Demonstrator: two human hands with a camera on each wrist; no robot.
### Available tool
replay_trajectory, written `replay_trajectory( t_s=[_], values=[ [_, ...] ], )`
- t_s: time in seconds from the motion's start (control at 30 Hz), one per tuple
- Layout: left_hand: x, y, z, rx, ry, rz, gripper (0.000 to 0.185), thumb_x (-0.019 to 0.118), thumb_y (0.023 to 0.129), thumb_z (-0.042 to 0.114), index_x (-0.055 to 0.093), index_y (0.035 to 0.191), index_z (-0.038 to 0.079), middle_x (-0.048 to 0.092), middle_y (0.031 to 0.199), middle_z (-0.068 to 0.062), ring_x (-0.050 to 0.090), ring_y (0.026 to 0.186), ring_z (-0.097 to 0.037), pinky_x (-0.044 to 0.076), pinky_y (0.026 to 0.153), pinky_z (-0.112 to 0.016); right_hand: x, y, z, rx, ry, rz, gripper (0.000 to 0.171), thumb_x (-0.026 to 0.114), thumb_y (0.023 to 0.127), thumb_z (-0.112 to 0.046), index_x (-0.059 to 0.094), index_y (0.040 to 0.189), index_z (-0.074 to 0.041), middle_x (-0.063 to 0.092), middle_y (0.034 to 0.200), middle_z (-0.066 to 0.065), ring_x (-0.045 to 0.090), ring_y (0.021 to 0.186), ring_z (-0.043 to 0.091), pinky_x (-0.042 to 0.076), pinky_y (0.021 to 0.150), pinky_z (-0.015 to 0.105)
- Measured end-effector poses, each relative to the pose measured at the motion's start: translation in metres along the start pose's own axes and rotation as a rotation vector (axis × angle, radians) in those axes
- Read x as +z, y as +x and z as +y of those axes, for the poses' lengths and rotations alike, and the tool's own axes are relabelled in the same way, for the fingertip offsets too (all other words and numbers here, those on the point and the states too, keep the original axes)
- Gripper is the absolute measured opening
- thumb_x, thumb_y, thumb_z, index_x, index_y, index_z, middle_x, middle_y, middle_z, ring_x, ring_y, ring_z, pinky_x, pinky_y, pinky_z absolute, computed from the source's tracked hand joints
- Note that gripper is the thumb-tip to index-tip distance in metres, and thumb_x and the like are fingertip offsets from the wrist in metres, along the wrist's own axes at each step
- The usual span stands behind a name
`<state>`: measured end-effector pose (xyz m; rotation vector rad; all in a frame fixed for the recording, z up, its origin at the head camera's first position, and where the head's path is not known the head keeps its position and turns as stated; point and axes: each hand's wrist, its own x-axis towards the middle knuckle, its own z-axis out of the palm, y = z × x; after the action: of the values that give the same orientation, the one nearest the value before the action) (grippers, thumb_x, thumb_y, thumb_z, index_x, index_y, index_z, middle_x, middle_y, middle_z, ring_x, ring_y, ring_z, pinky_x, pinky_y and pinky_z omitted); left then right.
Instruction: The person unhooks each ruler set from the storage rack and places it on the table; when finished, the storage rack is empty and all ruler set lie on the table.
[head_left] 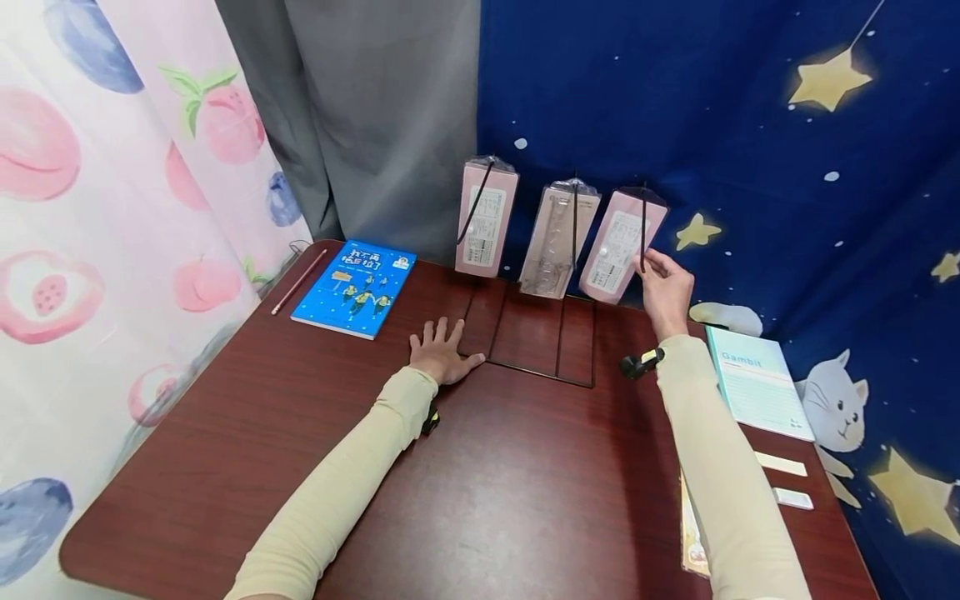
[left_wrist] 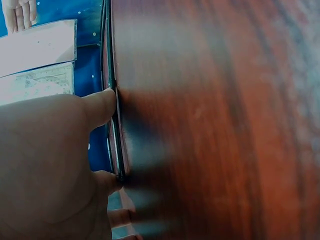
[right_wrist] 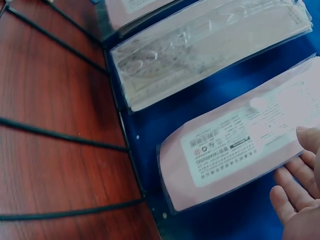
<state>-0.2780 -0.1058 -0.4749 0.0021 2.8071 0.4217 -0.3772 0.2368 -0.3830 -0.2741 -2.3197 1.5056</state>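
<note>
A black wire rack (head_left: 536, 371) stands at the back of the dark red table (head_left: 525, 500), and three pink packages hang from its hooks. My left hand (head_left: 441, 354) lies flat with fingers spread, its thumb against the rack's base wire (left_wrist: 114, 130). My right hand (head_left: 663, 287) holds the right edge of the right pink package (head_left: 617, 246), which hangs tilted. In the right wrist view my fingers (right_wrist: 295, 195) lie under that package (right_wrist: 235, 150), whose printed label faces up. The middle package (head_left: 557, 242) and the left package (head_left: 486, 218) hang untouched.
A blue book (head_left: 355, 287) and a pink pencil (head_left: 298, 282) lie at the back left. On the right are a pale green notebook (head_left: 757, 382), two small white strips (head_left: 780, 463) and a booklet edge (head_left: 693, 533) under my forearm. Curtains close in behind and on both sides.
</note>
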Motion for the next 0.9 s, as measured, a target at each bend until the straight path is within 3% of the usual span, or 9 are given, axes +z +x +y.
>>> replay_trajectory(
  t_s=[0.17, 0.37, 0.5, 0.73, 0.9],
  values=[
    [0.0009, -0.0002, 0.0003, 0.004, 0.004, 0.0, 0.085, 0.042, 0.103, 0.065, 0.012, 0.169, 0.021, 0.007, 0.176, -0.015, 0.005, 0.162, -0.041, 0.009, 0.129, -0.063, 0.0026, 0.0018, -0.0044, 0.014, 0.003, 0.022, 0.044, 0.074, 0.096, -0.037, 0.073, 0.132, -0.013, 0.073, 0.13, 0.012, 0.072, 0.11, 0.007, 0.052, 0.104, 0.028],
    [0.0005, 0.0005, 0.0002, 0.007, -0.001, 0.007, 0.084, 0.043, 0.103, 0.064, 0.013, 0.169, 0.02, 0.008, 0.176, -0.015, 0.006, 0.162, -0.041, 0.009, 0.129, -0.063, 0.0058, 0.0039, -0.0037, -0.019, 0.012, 0.067, 0.039, 0.077, 0.095, -0.036, 0.077, 0.124, -0.009, 0.076, 0.122, 0.014, 0.067, 0.089, -0.005, 0.05, 0.087, 0.017],
    [-0.0006, 0.0, 0.0007, 0.008, 0.002, 0.0, 0.084, 0.043, 0.103, 0.064, 0.012, 0.169, 0.02, 0.007, 0.176, -0.015, 0.005, 0.162, -0.041, 0.009, 0.129, -0.063, 0.0051, 0.0033, -0.0045, -0.002, 0.055, 0.064, 0.036, 0.076, 0.095, -0.033, 0.078, 0.121, -0.008, 0.077, 0.119, 0.013, 0.071, 0.085, 0.001, 0.054, 0.082, 0.016],
    [-0.0008, -0.0007, 0.0003, 0.007, 0.0, -0.003, 0.084, 0.042, 0.104, 0.065, 0.012, 0.169, 0.02, 0.007, 0.176, -0.015, 0.005, 0.162, -0.042, 0.01, 0.128, -0.063, 0.0031, -0.0012, -0.0053, -0.01, 0.204, 0.034, 0.03, 0.074, 0.097, -0.02, 0.077, 0.12, -0.002, 0.077, 0.091, -0.007, 0.07, 0.072, 0.003, 0.058, 0.073, 0.016],
    [0.0001, 0.0009, -0.0005, 0.009, -0.005, -0.004, 0.084, 0.042, 0.104, 0.064, 0.012, 0.169, 0.02, 0.008, 0.176, -0.016, 0.006, 0.162, -0.042, 0.009, 0.128, -0.064, -0.0002, -0.0049, -0.0049, -0.01, 0.244, 0.019, 0.03, 0.072, 0.098, -0.016, 0.075, 0.121, 0.001, 0.072, 0.084, -0.012, 0.069, 0.071, 0.002, 0.058, 0.072, 0.016]
  ],
)
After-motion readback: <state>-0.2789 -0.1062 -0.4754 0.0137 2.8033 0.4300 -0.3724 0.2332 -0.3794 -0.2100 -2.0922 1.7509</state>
